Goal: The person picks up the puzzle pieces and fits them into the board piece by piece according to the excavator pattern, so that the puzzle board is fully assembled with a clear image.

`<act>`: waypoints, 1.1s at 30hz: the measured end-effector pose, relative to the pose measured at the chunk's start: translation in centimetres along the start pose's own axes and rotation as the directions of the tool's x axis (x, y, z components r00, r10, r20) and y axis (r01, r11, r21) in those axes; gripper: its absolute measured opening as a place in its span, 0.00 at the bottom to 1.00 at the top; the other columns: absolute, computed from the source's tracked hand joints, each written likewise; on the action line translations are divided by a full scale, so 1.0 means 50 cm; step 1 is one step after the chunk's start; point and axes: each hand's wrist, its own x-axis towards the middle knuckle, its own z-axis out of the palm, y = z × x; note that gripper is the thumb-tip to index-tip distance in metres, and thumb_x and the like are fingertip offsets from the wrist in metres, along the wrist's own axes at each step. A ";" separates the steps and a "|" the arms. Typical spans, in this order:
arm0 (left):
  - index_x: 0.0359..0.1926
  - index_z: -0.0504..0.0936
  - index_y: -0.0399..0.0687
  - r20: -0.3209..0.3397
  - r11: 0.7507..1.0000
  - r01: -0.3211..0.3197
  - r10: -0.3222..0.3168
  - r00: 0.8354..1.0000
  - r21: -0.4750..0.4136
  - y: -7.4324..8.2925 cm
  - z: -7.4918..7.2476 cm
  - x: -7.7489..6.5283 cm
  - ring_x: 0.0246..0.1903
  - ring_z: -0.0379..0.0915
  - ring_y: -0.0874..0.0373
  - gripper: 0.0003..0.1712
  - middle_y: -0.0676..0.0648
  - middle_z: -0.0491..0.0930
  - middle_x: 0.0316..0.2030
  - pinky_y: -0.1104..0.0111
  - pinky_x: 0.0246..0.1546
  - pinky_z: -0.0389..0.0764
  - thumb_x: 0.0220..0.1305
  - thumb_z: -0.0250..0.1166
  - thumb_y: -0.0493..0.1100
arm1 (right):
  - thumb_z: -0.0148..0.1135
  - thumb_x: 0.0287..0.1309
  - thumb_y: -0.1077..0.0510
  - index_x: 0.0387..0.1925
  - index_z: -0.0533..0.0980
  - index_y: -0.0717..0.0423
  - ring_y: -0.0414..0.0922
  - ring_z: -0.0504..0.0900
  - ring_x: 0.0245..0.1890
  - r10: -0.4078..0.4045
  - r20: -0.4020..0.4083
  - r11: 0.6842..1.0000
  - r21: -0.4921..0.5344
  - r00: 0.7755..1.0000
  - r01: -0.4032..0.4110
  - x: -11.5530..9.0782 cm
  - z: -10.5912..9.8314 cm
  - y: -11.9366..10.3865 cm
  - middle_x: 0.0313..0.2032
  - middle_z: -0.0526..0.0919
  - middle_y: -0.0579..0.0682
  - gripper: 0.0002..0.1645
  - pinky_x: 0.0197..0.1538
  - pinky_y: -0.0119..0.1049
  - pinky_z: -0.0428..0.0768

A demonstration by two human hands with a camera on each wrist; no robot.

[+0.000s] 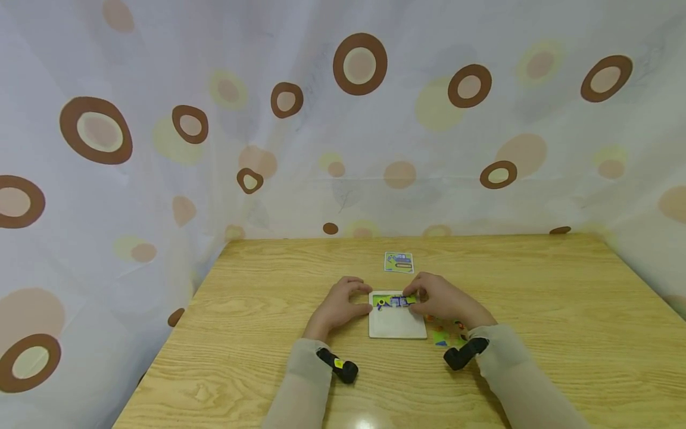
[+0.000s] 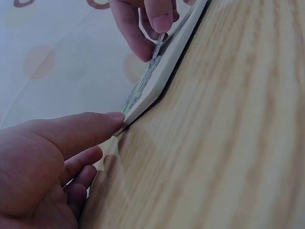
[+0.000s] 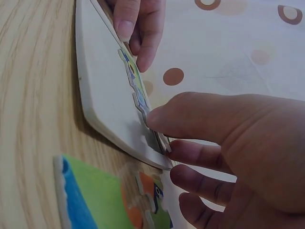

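Note:
A white puzzle tray (image 1: 398,325) lies on the table, with joined puzzle pieces (image 1: 393,301) in green, blue and yellow along its far part. My left hand (image 1: 341,305) is at the tray's left edge, thumb and fingertips touching it; the left wrist view shows the thumb (image 2: 90,126) against the rim. With thumb and index finger my right hand (image 1: 442,298) pinches a puzzle piece at the right end of the row. The thumb covers part of that piece in the right wrist view, where the row of pieces (image 3: 133,81) appears edge-on.
Loose puzzle pieces (image 1: 441,338), green with orange and blue, lie right of the tray, partly beneath the right wrist. Beyond the tray lies a square picture card (image 1: 399,262). A spotted curtain (image 1: 343,149) hangs behind the wooden table (image 1: 257,310).

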 end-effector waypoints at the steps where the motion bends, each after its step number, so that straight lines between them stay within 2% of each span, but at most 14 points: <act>1: 0.56 0.82 0.48 0.000 1.000 -0.002 0.002 1.000 0.001 0.000 0.000 0.000 0.66 0.60 0.46 0.20 0.46 0.68 0.63 0.52 0.66 0.62 0.63 0.70 0.43 | 0.67 0.58 0.64 0.48 0.83 0.61 0.43 0.72 0.32 0.002 0.001 1.000 -0.003 1.000 -0.002 0.001 0.001 0.001 0.42 0.78 0.50 0.15 0.35 0.38 0.75; 20: 0.57 0.82 0.49 0.005 1.000 0.003 -0.003 1.000 0.008 -0.003 0.000 0.004 0.66 0.60 0.47 0.21 0.47 0.67 0.64 0.53 0.66 0.62 0.64 0.70 0.44 | 0.68 0.59 0.62 0.49 0.82 0.61 0.46 0.73 0.36 0.083 -0.010 0.997 -0.005 0.997 -0.083 -0.001 0.009 -0.008 0.43 0.78 0.50 0.15 0.39 0.39 0.74; 33: 0.57 0.82 0.50 0.011 1.000 0.011 -0.011 1.000 -0.010 -0.001 0.000 0.002 0.67 0.59 0.46 0.21 0.46 0.67 0.64 0.52 0.66 0.62 0.63 0.70 0.44 | 0.69 0.58 0.64 0.48 0.82 0.58 0.47 0.71 0.37 0.158 -0.012 0.987 0.036 0.987 -0.157 0.000 0.012 -0.014 0.42 0.76 0.49 0.15 0.39 0.40 0.73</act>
